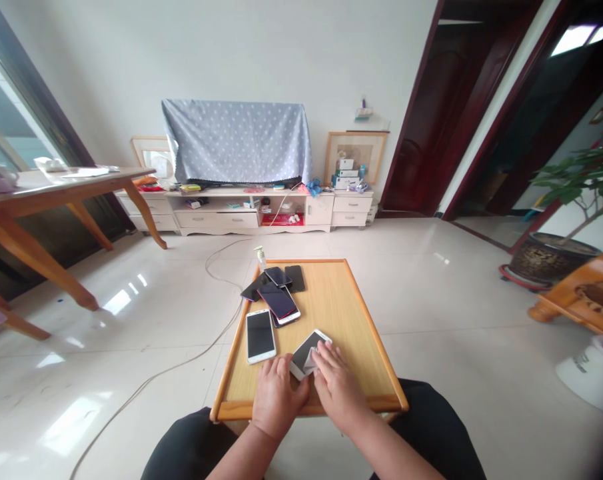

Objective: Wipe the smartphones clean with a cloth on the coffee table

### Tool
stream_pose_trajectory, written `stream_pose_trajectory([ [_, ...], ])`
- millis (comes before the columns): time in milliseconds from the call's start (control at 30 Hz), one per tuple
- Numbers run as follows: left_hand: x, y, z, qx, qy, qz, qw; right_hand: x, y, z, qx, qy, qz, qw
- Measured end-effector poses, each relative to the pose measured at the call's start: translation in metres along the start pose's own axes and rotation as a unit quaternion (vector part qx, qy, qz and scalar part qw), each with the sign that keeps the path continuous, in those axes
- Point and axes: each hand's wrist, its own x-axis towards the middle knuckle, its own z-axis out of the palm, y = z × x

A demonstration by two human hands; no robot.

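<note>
A small wooden table (346,313) stands in front of my knees. A white-framed phone (304,350) lies tilted near its front edge. My left hand (277,395) grips that phone's near end with curled fingers. My right hand (335,381) lies over the phone with fingers stretched flat, pressing a small pale cloth or wipe (312,361) on the screen. Another white phone (260,335) lies flat to the left. Behind it is a pile of several dark phones (277,291), the top one red-edged.
A small pump bottle (260,256) stands at the table's far left corner. A cable (201,353) runs over the tiled floor on the left. A large wooden table (41,200) is far left, a TV cabinet (251,210) at the back, a potted plant (576,220) right.
</note>
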Motion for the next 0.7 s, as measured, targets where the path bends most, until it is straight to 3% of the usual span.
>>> stream_pose_trajectory([
  [100, 0.001, 0.000, -0.002, -0.011, 0.004, 0.015, 1.000, -0.003, 0.001, 0.001, 0.010, 0.050, 0.036, 0.998],
  [267, 0.001, 0.002, -0.007, -0.020, -0.023, 0.028, 0.999, -0.001, -0.003, 0.002, 0.033, 0.043, -0.025, 0.998],
  [467, 0.000, 0.004, -0.010, -0.010, -0.040, 0.047, 0.998, 0.018, -0.008, 0.000, 0.071, 0.085, 0.057, 0.992],
  [633, -0.003, -0.001, -0.004, -0.037, -0.033, 0.025, 0.998, 0.018, -0.023, 0.004, 0.075, 0.068, -0.004, 0.995],
  [700, -0.003, -0.003, -0.003, -0.049, -0.024, 0.000, 0.998, 0.020, -0.021, 0.008, 0.074, 0.075, 0.007, 0.994],
])
